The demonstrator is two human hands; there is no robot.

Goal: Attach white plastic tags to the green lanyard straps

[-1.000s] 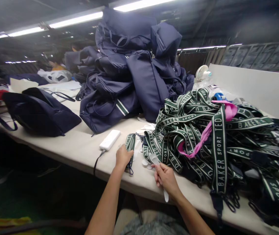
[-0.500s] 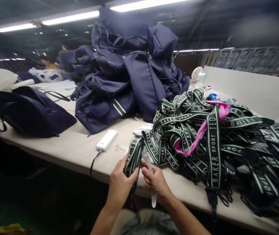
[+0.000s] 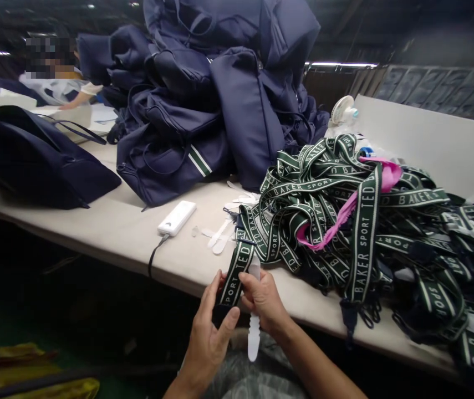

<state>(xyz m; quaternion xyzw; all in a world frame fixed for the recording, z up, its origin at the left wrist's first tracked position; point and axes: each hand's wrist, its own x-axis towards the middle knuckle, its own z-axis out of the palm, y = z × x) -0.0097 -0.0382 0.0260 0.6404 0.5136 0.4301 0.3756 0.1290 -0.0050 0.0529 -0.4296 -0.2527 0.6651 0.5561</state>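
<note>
The surface has near-edge room between cable and strap, whose long axis slants away rightward; right hand pinches strap and white strip, left hand spread

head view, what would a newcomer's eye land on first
A tall heap of navy bags towers over the middle of the table. To its right, nearer the front, sprawls a tangle of green lettered straps, with a bright pink strip across it.
</note>
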